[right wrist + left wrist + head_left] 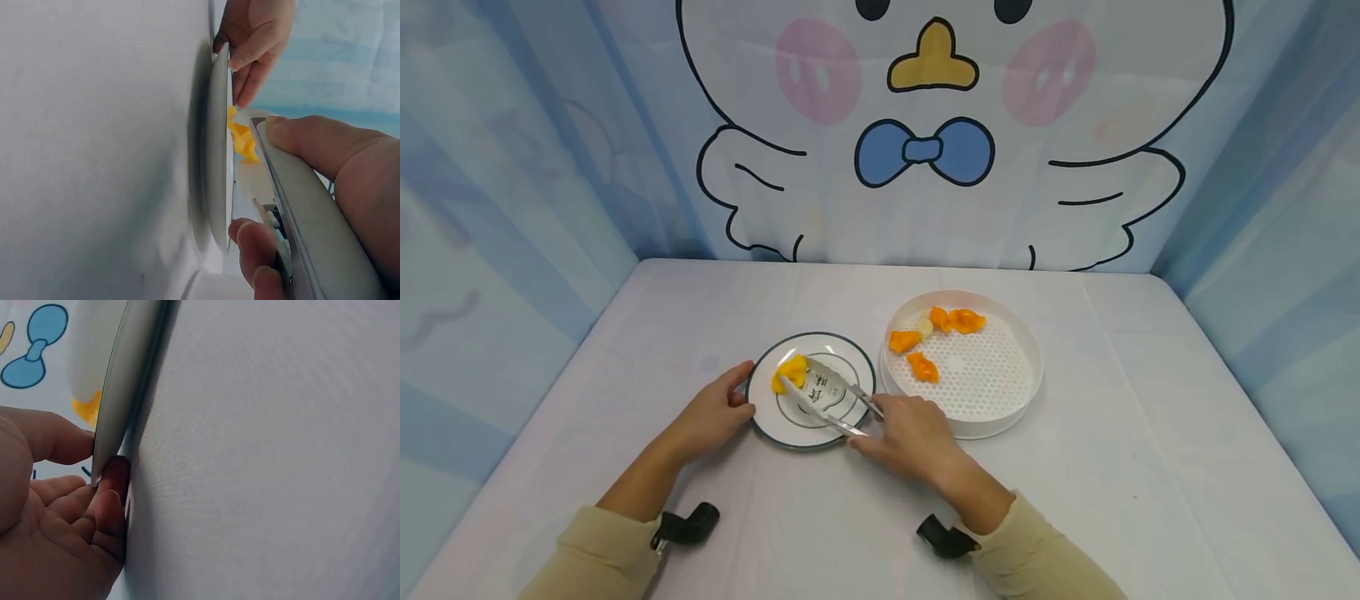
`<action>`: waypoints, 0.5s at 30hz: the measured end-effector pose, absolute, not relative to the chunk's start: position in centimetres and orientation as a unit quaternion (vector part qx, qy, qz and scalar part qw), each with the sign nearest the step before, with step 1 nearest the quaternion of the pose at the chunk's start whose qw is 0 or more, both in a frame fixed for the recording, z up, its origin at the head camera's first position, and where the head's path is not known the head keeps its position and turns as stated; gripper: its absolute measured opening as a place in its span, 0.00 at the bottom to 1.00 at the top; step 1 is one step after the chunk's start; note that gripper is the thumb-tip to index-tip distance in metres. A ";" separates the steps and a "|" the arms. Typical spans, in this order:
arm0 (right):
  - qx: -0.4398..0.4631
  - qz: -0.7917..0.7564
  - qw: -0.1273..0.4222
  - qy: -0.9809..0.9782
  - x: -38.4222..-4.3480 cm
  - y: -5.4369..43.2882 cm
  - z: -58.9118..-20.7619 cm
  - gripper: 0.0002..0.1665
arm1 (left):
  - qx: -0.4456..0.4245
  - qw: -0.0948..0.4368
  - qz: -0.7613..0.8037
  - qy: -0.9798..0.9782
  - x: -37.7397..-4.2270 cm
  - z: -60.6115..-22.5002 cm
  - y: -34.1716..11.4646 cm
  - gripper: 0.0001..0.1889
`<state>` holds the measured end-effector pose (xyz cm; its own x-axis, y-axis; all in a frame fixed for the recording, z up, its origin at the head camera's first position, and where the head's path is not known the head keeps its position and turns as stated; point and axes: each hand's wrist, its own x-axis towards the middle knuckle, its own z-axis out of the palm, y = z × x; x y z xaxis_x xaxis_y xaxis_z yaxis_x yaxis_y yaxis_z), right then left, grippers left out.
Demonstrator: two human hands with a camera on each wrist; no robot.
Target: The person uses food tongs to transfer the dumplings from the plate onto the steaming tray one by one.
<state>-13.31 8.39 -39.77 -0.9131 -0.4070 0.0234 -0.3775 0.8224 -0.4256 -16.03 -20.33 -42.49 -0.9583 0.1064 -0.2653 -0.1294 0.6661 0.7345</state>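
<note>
My left hand (pixel 709 417) pinches the left rim of a white plate (pixel 782 429) with a dark edge. In the left wrist view, the thumb (pixel 62 437) lies over the rim and fingers are beneath it. My right hand (pixel 913 435) holds metal tongs (pixel 808 407) with pale grips (pixel 312 212). On the plate's left part sits a yellow dumpling-like piece (pixel 790 372), with the tongs' tips on either side of it. Whether both tips touch it cannot be told. In the right wrist view, the yellow piece (pixel 242 136) lies past the tongs.
Right of the plate stands a round white steamer tray (pixel 977 392) with a perforated base. Several orange dumpling-like pieces (pixel 922 367) and one pale piece (pixel 924 326) lie along its left and back. White cloth (pixel 1112 467) covers the table; printed curtains (pixel 925 225) surround it.
</note>
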 end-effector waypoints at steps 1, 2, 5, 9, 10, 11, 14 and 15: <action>-0.205 -0.218 0.032 0.954 -13.3 8.5 -39.7 0.21 | -0.006 0.144 0.408 0.902 -16.0 -42.5 -20.3 0.38; -0.205 -0.220 0.030 0.953 -13.2 8.6 -39.7 0.21 | -0.006 0.143 0.408 0.902 -16.0 -42.5 -20.3 0.38; -0.200 -0.230 0.027 0.952 -13.1 8.8 -39.5 0.20 | -0.005 0.143 0.409 0.901 -16.0 -42.5 -20.3 0.38; -0.193 -0.238 0.026 0.951 -12.9 9.1 -39.1 0.23 | -0.003 0.144 0.409 0.901 -16.0 -42.5 -20.4 0.38; -0.193 -0.237 0.024 0.952 -12.9 9.2 -39.1 0.23 | -0.004 0.144 0.408 0.902 -16.0 -42.5 -20.4 0.38; -0.192 -0.236 0.024 0.952 -12.8 9.3 -38.9 0.24 | -0.004 0.144 0.408 0.902 -16.0 -42.5 -20.4 0.38; -0.188 -0.236 0.023 0.953 -12.7 9.6 -38.6 0.25 | -0.006 0.143 0.407 0.902 -16.0 -42.5 -20.4 0.38; -0.186 -0.235 0.024 0.954 -12.7 9.7 -38.5 0.25 | -0.006 0.142 0.407 0.902 -16.0 -42.6 -20.4 0.38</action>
<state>-12.72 9.69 -38.51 -0.9298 -0.3657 0.0421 -0.3433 0.8202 -0.4576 -15.98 -20.39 -42.57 -0.9596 0.1041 -0.2614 -0.1273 0.6678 0.7333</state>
